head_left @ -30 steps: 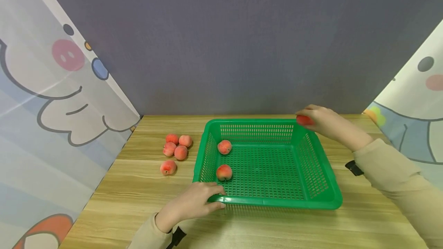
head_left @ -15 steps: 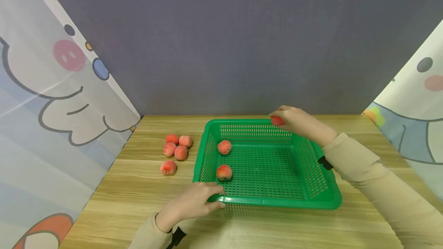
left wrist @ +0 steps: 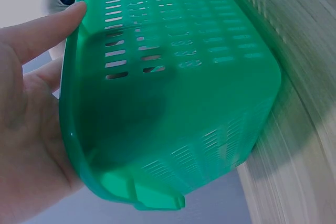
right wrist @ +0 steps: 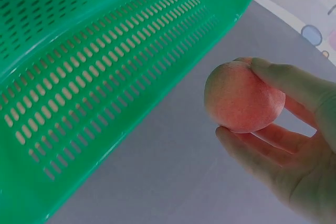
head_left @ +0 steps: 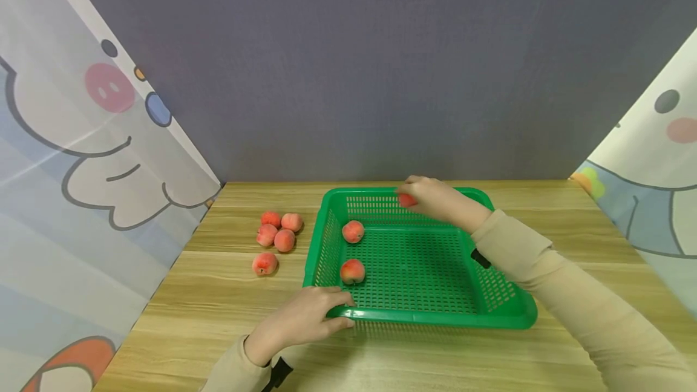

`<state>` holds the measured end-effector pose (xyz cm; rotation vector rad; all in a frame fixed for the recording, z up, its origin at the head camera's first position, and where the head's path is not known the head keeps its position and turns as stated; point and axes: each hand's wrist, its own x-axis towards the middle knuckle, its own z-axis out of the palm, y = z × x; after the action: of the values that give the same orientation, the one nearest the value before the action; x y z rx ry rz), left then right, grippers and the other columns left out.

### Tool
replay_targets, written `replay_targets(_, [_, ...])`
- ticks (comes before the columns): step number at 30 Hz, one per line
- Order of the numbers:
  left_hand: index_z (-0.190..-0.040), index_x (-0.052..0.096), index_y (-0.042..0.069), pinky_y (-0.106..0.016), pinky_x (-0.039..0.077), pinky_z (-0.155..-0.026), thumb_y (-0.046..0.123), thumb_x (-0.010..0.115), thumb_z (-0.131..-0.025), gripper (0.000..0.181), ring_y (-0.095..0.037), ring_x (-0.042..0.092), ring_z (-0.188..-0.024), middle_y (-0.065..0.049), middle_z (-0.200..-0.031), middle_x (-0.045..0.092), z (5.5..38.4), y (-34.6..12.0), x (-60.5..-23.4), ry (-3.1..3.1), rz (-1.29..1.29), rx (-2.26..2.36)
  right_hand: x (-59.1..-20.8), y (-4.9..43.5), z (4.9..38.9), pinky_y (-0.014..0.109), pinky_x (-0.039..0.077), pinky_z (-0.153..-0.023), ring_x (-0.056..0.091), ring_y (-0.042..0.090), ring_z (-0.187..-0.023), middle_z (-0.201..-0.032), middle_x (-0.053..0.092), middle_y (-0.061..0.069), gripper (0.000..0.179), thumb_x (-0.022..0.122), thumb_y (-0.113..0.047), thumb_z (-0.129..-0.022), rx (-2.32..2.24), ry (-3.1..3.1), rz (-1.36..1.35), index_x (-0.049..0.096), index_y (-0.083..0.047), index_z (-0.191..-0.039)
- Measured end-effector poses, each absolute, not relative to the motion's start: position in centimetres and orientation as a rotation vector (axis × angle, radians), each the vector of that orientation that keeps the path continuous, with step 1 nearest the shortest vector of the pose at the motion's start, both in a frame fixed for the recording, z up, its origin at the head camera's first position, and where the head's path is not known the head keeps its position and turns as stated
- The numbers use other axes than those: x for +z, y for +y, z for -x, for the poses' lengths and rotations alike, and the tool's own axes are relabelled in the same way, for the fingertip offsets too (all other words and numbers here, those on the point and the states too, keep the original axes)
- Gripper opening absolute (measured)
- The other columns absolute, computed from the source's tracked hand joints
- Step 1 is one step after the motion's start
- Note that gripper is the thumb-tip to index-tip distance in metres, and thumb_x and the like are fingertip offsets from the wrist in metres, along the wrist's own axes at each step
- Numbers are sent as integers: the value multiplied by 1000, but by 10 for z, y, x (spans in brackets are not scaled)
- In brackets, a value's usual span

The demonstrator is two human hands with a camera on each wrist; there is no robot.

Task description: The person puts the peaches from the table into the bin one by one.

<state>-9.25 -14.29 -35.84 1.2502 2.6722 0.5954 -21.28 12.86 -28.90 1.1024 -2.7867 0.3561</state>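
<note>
My right hand [head_left: 432, 197] holds a reddish peach [right wrist: 244, 97] between thumb and fingers, over the far side of a green plastic basket [head_left: 430, 319]. Thumb and fingers of my left hand [head_left: 305, 316] grip the basket's near rim by its left corner; the left wrist view shows the thumb lying on the rim [left wrist: 67, 93]. Inside the basket, along its left side, sit two peaches, a rear peach [head_left: 353, 231] and a front peach [head_left: 353, 271].
Left of the basket, several peaches [head_left: 285, 240] lie close together on the wooden table [head_left: 207, 307], with a single peach [head_left: 264, 264] nearer the front. A grey panel [head_left: 403, 77] rises behind the table, and printed cartoon sheets [head_left: 49, 198] flank both sides.
My right hand has moved left with its peach, from the basket's far right corner to above the middle of the far rim. The left hand and the other peaches stay put.
</note>
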Motion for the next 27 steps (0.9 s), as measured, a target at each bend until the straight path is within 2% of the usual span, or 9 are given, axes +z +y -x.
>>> replay_targets(16, [-96,61,15,-15,41,-61,28,59,-85,18,3,48,-68,9,-85,58,93,-144,-361,2673,-1259,602,-306,99,221,30,47,-69,58,24,-89,-106,58,16,35,67,-2,-75,443,-2877,-1140,60,0,-109])
replay_targets(27, [-97,62,15,-15,42,-61,28,59,-84,18,3,48,-69,8,-86,58,92,-143,-361,2668,-1247,617,-325,90,233,29,46,-70,56,21,-87,-98,59,11,29,66,-3,-77,446,-2935,-1153,62,-3,-106])
